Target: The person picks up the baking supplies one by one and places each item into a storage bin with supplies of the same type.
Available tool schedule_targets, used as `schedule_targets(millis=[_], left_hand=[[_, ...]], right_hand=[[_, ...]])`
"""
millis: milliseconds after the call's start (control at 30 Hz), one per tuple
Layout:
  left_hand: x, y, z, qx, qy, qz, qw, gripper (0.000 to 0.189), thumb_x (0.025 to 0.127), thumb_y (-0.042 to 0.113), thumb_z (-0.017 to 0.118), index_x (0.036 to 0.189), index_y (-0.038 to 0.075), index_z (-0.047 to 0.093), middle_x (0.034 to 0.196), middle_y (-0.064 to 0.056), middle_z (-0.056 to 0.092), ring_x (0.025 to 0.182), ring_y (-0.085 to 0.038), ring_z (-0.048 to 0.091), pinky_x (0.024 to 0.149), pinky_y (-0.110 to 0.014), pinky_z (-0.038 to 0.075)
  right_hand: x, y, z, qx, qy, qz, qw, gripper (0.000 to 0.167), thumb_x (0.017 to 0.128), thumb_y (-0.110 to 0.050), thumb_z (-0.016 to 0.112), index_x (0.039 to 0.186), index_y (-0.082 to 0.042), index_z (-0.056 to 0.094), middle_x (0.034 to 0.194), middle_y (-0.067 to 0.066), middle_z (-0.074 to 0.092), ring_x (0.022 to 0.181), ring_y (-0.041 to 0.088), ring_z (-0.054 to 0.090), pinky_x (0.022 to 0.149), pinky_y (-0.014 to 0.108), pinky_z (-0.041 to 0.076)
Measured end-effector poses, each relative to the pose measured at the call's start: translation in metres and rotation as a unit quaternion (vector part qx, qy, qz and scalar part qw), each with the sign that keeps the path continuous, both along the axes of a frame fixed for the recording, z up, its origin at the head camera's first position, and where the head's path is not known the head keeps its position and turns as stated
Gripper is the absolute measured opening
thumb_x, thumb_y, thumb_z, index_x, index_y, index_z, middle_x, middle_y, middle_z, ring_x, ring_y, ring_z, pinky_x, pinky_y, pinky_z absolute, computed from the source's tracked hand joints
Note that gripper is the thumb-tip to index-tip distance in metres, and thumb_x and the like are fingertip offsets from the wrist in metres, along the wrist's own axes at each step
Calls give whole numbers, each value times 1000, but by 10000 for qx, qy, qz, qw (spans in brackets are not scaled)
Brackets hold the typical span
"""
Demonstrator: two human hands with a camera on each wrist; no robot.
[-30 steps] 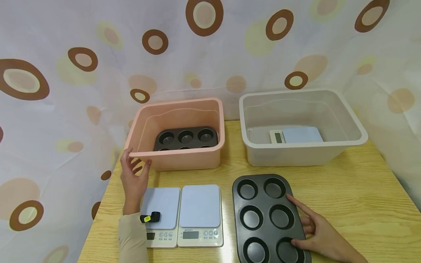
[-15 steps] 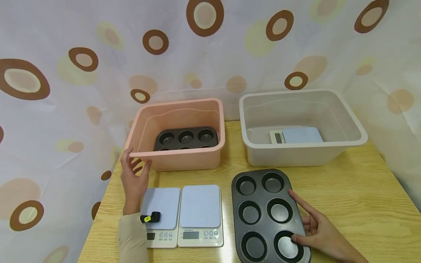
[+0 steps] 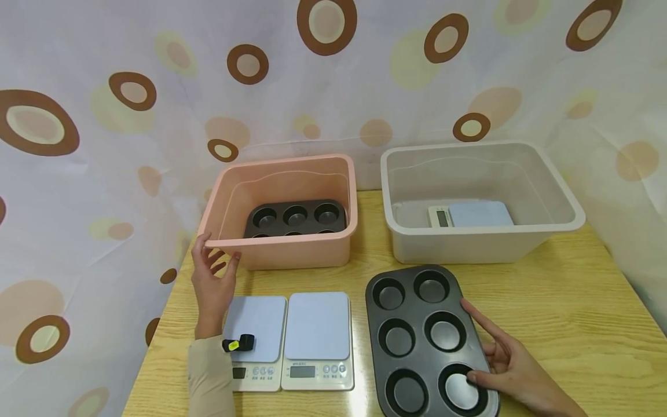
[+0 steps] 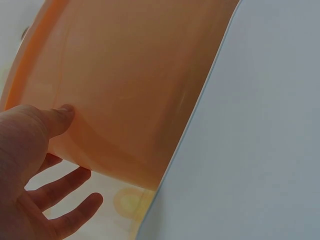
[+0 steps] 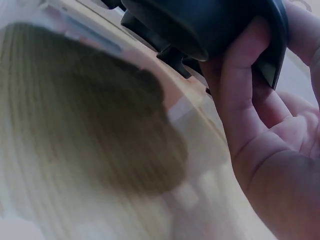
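My right hand (image 3: 513,368) grips a dark six-cup muffin tin (image 3: 421,313) by its right edge, thumb at the near right cup and fingers curled underneath. In the right wrist view the tin (image 5: 200,25) is raised over the wooden table, which carries its shadow. At the front left corner of a pink plastic bin (image 3: 292,255), my left hand (image 3: 213,289) holds the rim. The left wrist view has its thumb (image 4: 60,120) against the bin's outer wall (image 4: 130,90). Inside the pink bin lies another dark muffin tin (image 3: 296,215), its near part hidden by the front wall.
Two kitchen scales, a left one (image 3: 255,330) partly under my left wrist and a right one (image 3: 318,341), lie side by side before the pink bin. A light grey bin (image 3: 469,246) stands at the back right with a scale (image 3: 479,214) inside. A patterned sheet (image 3: 333,92) hangs behind.
The muffin tin in my right hand has shifted a little away from me and come up slightly, its far end nearer the grey bin. My left hand stays on the pink bin's corner.
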State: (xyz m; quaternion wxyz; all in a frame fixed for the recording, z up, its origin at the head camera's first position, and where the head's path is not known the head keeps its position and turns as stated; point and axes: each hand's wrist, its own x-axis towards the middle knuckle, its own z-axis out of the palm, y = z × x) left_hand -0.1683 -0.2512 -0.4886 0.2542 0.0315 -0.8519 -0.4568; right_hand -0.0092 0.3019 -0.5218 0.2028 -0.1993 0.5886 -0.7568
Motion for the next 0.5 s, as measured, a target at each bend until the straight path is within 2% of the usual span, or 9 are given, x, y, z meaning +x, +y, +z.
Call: schedule_targets(millis=[267,500], left_hand=[[1,1,1,-30,-26,8,10000,76,102,9,77,164,22,35,168,-19,50,137,-45,66,106,-63,56],[0,0,1,-42,-37,46,10000,76,102,10,77,164,23,35,168,-18,50,138,-45,65,108,-64,56]], right_hand=[[-4,0,16,-148,-223,41,9996,117,93,29,59,177,-23,-4,133,21,78,106,35,82,82,48,68],[-5,-1,26,-152,-220,136,9996,117,93,29,58,177,-24,-4,135,21,77,102,43,81,81,55,66]])
